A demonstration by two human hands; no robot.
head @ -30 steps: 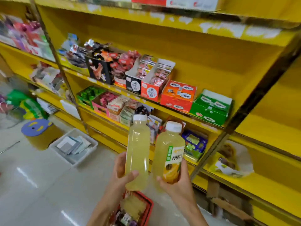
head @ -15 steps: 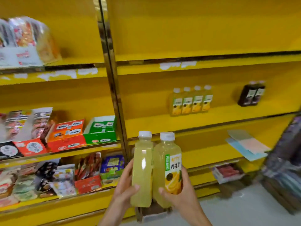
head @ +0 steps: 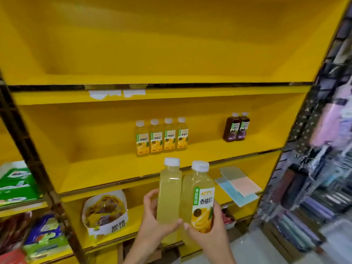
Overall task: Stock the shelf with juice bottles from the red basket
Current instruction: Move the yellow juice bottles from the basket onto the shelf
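**A:** What were the hands doing?

**B:** The left hand was curled round the lower half of a plain-sided juice bottle, with its thumb across the front. The right hand gripped a labelled juice bottle low down, its fingers wrapped round the yellow label.

**A:** And how were the two bottles held?

**B:** Both were upright with white caps on, side by side and touching. They were in front of the yellow shelving, caps about level with the front edge of the middle shelf.

**A:** What stood on that shelf?

**B:** There were four yellow juice bottles in a tight row near the back wall, labels forward. Well to their right, two dark bottles touched each other.

**A:** And further out?

**B:** One shelf down, pastel paper sheets lay overlapped at the right and a white snack bag sat at the left. A green box sat in the neighbouring bay. At the right edge was a rack, perhaps of hanging packets, but it was too blurred to tell.
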